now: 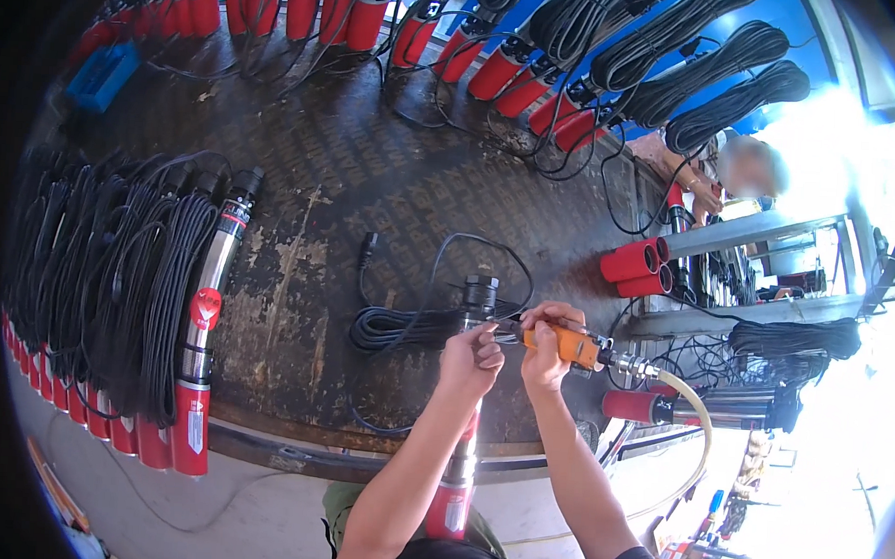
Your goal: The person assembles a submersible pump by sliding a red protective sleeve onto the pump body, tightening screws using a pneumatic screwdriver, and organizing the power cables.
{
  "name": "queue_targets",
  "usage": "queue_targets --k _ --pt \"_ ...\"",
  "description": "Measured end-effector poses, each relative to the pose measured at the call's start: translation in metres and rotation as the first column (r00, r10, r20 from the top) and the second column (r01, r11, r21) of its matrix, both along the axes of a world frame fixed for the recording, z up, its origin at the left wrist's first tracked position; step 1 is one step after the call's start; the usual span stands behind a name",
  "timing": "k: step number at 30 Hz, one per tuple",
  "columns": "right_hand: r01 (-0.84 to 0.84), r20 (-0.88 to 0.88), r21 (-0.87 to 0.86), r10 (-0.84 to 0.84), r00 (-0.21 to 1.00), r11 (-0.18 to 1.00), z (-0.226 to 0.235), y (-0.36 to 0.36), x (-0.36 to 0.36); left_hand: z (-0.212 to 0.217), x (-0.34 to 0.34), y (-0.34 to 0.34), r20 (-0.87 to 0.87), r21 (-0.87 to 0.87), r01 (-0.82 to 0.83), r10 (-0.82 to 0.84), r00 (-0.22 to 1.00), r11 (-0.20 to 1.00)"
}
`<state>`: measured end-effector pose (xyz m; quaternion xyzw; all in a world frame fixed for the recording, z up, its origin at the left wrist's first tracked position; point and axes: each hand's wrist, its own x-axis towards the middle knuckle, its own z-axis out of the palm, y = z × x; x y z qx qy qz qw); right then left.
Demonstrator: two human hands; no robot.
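My left hand [471, 358] grips the upper part of a long steel-and-red pump [456, 480] that stands up from the near edge of the dark workbench [372, 176]. The pump's black top cap [480, 292] shows just above my fingers. My right hand [550, 344] holds an orange air tool [572, 346] sideways, its tip against the pump next to my left hand. A pale hose [696, 415] runs from the tool's metal fitting down to the right. A coiled black cable [401, 325] lies on the bench behind the pump.
A row of finished pumps with cable coils [157, 297] lies along the bench's left side, one steel pump [206, 329] nearest. More red pumps [496, 72] and cable bundles [677, 60] line the far edge. Red cylinders [636, 268] sit on a shelf right. Another person [747, 168] stands beyond.
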<state>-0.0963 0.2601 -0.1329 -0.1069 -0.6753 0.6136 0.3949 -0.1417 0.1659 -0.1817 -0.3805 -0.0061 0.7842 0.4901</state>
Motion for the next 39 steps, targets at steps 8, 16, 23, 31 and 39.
queue_targets --k 8,16,23,31,39 --pt "0.128 0.07 -0.11 -0.121 0.99 0.986 0.004 -0.002 -0.015 0.024 0.02 -0.028 -0.294 -0.539 -0.043 -0.14 0.946 0.841" --pt "0.126 0.033 -0.059 -0.125 0.992 0.99 -0.007 -0.002 -0.023 -0.023 0.027 -0.054 -0.491 -0.52 -0.302 0.01 0.871 0.799" --pt "0.142 -0.011 -0.127 -0.144 0.989 0.982 -0.008 0.008 -0.022 0.013 0.029 -0.035 -0.5 -0.473 -0.241 -0.033 0.865 0.848" --pt "0.115 0.041 -0.279 -0.108 0.993 0.953 0.05 -0.015 0.012 -0.025 0.025 -0.017 -0.426 -0.064 -0.029 -0.001 0.905 0.998" --pt "0.14 -0.059 -0.359 -0.173 0.983 0.923 0.056 -0.008 0.034 0.001 0.037 -0.012 -0.405 0.09 -0.028 0.063 0.912 0.995"
